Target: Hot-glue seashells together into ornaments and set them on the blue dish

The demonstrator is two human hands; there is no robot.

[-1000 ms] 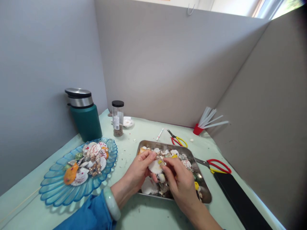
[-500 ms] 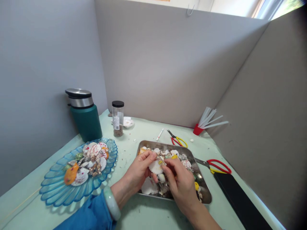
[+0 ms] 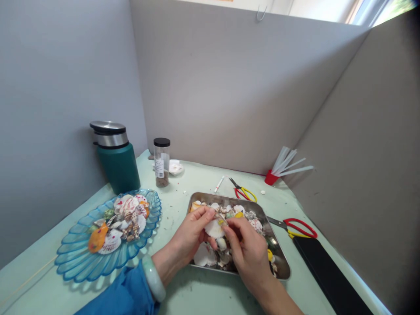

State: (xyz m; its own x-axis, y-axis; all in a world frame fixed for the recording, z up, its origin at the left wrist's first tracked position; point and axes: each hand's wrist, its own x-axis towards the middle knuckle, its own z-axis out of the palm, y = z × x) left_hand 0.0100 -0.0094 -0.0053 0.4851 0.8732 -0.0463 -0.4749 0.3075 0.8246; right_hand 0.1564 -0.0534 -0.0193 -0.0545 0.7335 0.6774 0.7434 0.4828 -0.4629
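Observation:
A white scallop shell (image 3: 215, 229) with a yellow patch near its upper edge is held over the metal tray (image 3: 285, 262). My left hand (image 3: 192, 229) pinches the shell between thumb and fingers from the left. At the shell's upper right edge, the thumb and fingertips of my right hand (image 3: 247, 245) are pressed together. What they grip there is too small to make out. Below both hands, the tray is full of mixed shells (image 3: 205, 256), with a few yellow pieces (image 3: 270, 255) among them.
A blue scalloped plate (image 3: 70, 267) of shells stands left, before a green flask (image 3: 118, 168) and a clear jar (image 3: 162, 162). Small scissors (image 3: 243, 191), a white pen (image 3: 219, 184), red-handled scissors (image 3: 300, 226), a black slab (image 3: 328, 271) and a red cup (image 3: 271, 177) of translucent sticks surround the tray.
Almost nothing differs. The shell and my fingertips have shifted very slightly between the frames, and both hands keep the same grip.

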